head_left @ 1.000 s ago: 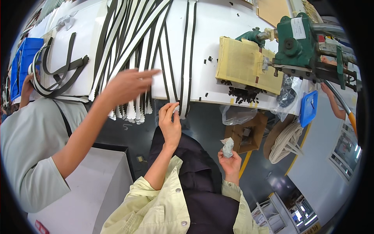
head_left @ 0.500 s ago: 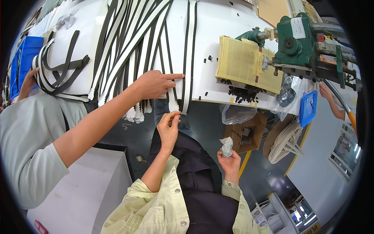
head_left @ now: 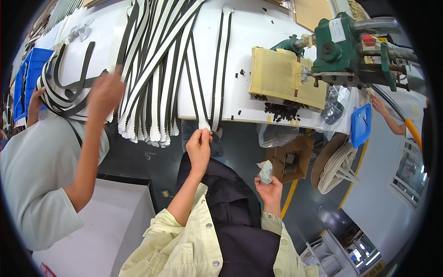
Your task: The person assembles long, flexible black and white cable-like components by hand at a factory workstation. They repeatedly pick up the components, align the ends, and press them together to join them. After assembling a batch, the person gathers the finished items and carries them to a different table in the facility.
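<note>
My left hand (head_left: 199, 154) is closed at the table's front edge, its fingertips pinching the scalloped end of a white strip with black edges (head_left: 197, 92). The strip runs back across the table from there. Right beside it lies a second black-edged strip (head_left: 218, 78), apart from my hand. Low on the right, away from the table, my right hand (head_left: 270, 190) is closed around a crumpled pale grey-white wad (head_left: 265, 171); whether it is cloth or paper I cannot tell.
A co-worker's hand (head_left: 106, 90) is over the strips at left; the other holds a coiled bundle (head_left: 48, 94). Several more strips (head_left: 154, 92) hang over the edge. At right stand a green machine (head_left: 330, 51), a yellow-taped block (head_left: 274, 74) and black bits (head_left: 282, 111). Below is a cardboard box (head_left: 295, 159).
The co-worker's pointing hand has left the strips by me and swung left, now blurred. My left hand still pinches the strip end. The view has shifted slightly.
</note>
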The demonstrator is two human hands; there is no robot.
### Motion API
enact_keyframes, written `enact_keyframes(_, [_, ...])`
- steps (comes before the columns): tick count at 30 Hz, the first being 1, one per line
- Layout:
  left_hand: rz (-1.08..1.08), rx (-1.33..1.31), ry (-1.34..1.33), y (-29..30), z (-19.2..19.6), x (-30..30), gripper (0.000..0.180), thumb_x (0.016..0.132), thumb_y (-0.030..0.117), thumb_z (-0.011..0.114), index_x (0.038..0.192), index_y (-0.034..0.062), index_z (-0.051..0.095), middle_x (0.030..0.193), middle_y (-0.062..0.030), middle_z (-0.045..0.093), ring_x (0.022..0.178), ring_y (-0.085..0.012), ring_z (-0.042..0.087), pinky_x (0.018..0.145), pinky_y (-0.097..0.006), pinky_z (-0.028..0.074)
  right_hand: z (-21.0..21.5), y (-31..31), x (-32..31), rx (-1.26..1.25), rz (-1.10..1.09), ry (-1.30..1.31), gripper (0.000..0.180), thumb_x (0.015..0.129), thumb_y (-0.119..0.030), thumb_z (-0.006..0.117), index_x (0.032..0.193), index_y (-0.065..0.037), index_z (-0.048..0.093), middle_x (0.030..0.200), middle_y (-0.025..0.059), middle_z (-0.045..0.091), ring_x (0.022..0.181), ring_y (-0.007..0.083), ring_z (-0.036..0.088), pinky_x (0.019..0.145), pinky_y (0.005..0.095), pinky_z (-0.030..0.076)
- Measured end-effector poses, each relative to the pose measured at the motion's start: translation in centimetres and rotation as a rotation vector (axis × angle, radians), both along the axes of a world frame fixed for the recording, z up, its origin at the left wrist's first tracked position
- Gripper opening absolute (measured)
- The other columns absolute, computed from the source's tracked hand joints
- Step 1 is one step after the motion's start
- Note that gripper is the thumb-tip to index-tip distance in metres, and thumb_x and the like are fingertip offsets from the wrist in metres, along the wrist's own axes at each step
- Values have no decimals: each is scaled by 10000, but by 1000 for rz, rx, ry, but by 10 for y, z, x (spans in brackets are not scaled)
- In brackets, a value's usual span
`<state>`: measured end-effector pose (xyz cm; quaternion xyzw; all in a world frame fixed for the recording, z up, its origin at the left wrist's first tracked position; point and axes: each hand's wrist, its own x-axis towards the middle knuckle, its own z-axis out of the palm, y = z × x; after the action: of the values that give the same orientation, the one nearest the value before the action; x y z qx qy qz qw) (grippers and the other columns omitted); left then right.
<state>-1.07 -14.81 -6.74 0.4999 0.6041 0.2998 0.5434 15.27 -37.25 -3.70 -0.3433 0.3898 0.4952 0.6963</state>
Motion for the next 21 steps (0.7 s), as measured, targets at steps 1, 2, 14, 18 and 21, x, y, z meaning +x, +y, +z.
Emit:
enact_keyframes(1, [-1,86,22,6,0,2,219,961,163,545,884,-22,632,711,-31,591,654,-56,529,597,-217,421,-1,-2,0,0,-13,3,243,818,-43,538,1059,-41,563,1068,99,631,941,250,593,800,409,428])
enact_keyframes(2, [8,130,45,12,0,4,212,954,144,543,903,-37,640,756,-57,622,708,-92,581,673,-241,467,-1,-2,0,1,-25,6,244,814,-42,536,1056,-39,564,1064,102,630,933,258,592,801,410,429])
enact_keyframes(14, [-99,17,152,67,-22,29,283,870,147,610,1089,-31,638,955,-149,693,896,-192,673,793,-296,516,21,33,0,-35,155,-201,201,764,-101,499,919,-14,592,918,124,603,868,296,568,731,411,459])
enact_keyframes(18, [-111,-37,153,72,-19,45,383,814,175,676,1145,-2,602,970,-144,675,894,-245,667,791,-339,515,20,50,6,2,198,-208,149,787,-130,556,880,-33,621,907,103,626,855,276,600,645,398,477])
enact_keyframes(21, [-195,215,542,64,8,66,449,780,164,703,1179,21,556,974,-131,645,893,-301,641,781,-388,502,20,60,3,-46,251,-202,130,829,-181,600,884,-68,632,871,70,644,816,238,610,573,356,465])
